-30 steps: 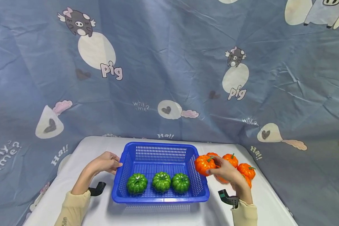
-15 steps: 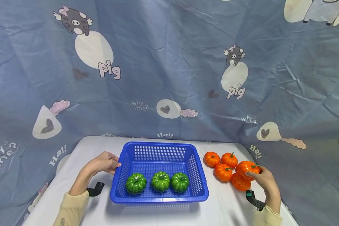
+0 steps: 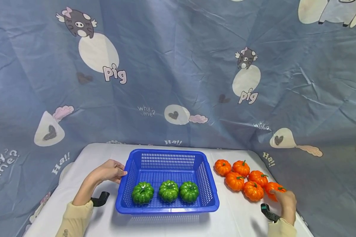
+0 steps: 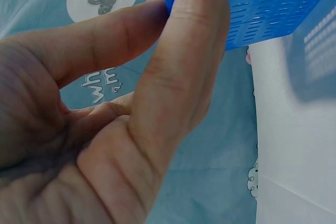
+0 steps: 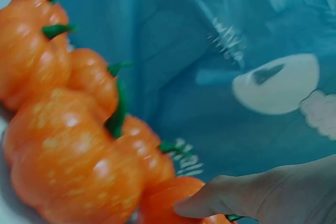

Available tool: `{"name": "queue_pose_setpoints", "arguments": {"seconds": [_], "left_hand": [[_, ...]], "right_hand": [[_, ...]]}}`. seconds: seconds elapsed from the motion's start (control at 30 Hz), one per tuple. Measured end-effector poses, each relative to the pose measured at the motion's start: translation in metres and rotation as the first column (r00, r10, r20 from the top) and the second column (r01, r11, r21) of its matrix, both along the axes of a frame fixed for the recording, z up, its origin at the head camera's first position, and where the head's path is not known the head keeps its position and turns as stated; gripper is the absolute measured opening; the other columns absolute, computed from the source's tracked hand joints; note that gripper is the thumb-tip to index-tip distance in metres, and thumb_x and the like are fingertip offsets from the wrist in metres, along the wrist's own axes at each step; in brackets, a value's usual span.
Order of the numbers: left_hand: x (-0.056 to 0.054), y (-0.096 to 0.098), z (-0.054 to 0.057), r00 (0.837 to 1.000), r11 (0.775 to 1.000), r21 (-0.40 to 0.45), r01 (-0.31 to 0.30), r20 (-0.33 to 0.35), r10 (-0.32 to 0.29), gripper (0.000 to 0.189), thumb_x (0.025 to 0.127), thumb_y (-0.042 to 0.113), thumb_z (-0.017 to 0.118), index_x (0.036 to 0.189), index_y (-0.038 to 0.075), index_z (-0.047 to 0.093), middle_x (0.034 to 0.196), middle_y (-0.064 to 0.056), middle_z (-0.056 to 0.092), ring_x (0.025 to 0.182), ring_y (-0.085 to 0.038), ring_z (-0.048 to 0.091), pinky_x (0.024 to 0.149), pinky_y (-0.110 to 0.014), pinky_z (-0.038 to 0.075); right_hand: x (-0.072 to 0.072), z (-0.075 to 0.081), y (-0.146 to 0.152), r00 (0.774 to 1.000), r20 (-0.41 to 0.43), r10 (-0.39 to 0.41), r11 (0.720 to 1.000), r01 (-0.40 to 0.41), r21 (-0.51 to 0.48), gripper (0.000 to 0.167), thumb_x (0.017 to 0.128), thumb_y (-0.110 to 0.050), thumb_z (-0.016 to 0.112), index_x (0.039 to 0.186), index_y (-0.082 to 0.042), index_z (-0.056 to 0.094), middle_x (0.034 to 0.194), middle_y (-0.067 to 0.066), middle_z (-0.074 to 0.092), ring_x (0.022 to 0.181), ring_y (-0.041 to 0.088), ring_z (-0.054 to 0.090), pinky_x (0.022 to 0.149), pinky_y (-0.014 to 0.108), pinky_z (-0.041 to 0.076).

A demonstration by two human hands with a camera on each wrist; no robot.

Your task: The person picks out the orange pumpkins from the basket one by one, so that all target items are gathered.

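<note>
My left hand (image 3: 111,171) pinches the left rim of a blue plastic basket (image 3: 167,209); in the left wrist view the thumb and fingers (image 4: 178,61) meet on the basket wall (image 4: 268,11). Inside the basket sit 3 green pumpkins (image 3: 169,191) in a row near its front side. Over at the right of the table, my right hand (image 3: 286,202) holds an orange pumpkin (image 3: 273,189) with a green stem, at the near end of a cluster. The right wrist view has the thumb (image 5: 210,200) lying on that pumpkin (image 5: 170,203); the other fingers are hidden there.
Several more orange pumpkins (image 3: 234,181) stand close together on the white table (image 3: 225,220), between the basket and my right hand. A blue cloth (image 3: 178,82) printed with pigs and lettering hangs behind the table and at both sides.
My right hand has gone from beside the basket's right wall out to the right with an orange pumpkin, then lowered it at the cluster's near right end. The left hand keeps its grip on the rim.
</note>
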State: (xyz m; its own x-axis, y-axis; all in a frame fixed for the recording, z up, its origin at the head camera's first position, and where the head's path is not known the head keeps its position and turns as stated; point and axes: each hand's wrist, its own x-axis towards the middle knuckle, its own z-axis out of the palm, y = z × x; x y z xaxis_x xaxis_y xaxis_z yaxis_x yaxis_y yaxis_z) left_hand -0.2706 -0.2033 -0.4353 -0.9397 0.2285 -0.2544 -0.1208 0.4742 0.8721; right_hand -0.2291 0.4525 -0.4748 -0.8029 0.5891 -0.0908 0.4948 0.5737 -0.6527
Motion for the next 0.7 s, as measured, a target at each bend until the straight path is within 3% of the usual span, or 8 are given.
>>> {"name": "queue_pose_setpoints", "arguments": {"seconds": [0.17, 0.4, 0.53, 0.7], "left_hand": [[0.001, -0.001, -0.001, 1.0, 1.0, -0.002, 0.0, -0.001, 0.0, 0.029, 0.091, 0.006, 0.059, 0.109, -0.016, 0.057, 0.085, -0.013, 0.068, 0.073, -0.02, 0.068, 0.068, -0.038, 0.061], [-0.003, -0.001, -0.002, 1.0, 1.0, -0.012, -0.002, -0.002, 0.002, 0.03, 0.091, 0.006, 0.059, 0.11, -0.017, 0.057, 0.087, -0.014, 0.068, 0.074, -0.02, 0.068, 0.068, -0.038, 0.061], [-0.005, 0.0, -0.004, 1.0, 0.999, -0.046, 0.004, -0.008, -0.004, 0.03, 0.091, 0.009, 0.061, 0.11, -0.015, 0.057, 0.084, -0.013, 0.067, 0.069, -0.018, 0.067, 0.065, -0.035, 0.06], [-0.003, 0.001, 0.005, 0.998, 0.992, -0.122, -0.034, -0.057, 0.027, 0.031, 0.095, 0.01, 0.057, 0.109, -0.017, 0.058, 0.081, -0.016, 0.067, 0.065, -0.019, 0.067, 0.063, -0.035, 0.06]], "right_hand": [[-0.005, -0.014, 0.001, 0.999, 0.044, 0.027, 1.0, -0.027, -0.014, 0.073, 0.085, -0.028, 0.06, 0.122, 0.03, 0.035, 0.121, 0.046, 0.04, 0.112, 0.058, 0.044, 0.104, 0.059, 0.037], [-0.009, -0.017, -0.004, 1.0, 0.007, 0.006, 0.999, -0.006, -0.044, 0.073, 0.087, -0.029, 0.059, 0.125, 0.028, 0.034, 0.124, 0.047, 0.037, 0.117, 0.059, 0.039, 0.105, 0.062, 0.034], [-0.011, -0.004, -0.01, 0.999, -0.043, 0.018, 1.0, -0.018, 0.0, 0.078, 0.09, -0.032, 0.056, 0.131, 0.028, 0.028, 0.128, 0.049, 0.031, 0.121, 0.061, 0.03, 0.109, 0.063, 0.027], [-0.017, 0.028, -0.038, 0.991, -0.04, 0.125, 0.991, -0.122, 0.06, 0.078, 0.092, -0.038, 0.055, 0.141, 0.017, 0.025, 0.14, 0.044, 0.028, 0.126, 0.061, 0.027, 0.11, 0.065, 0.024]]}}
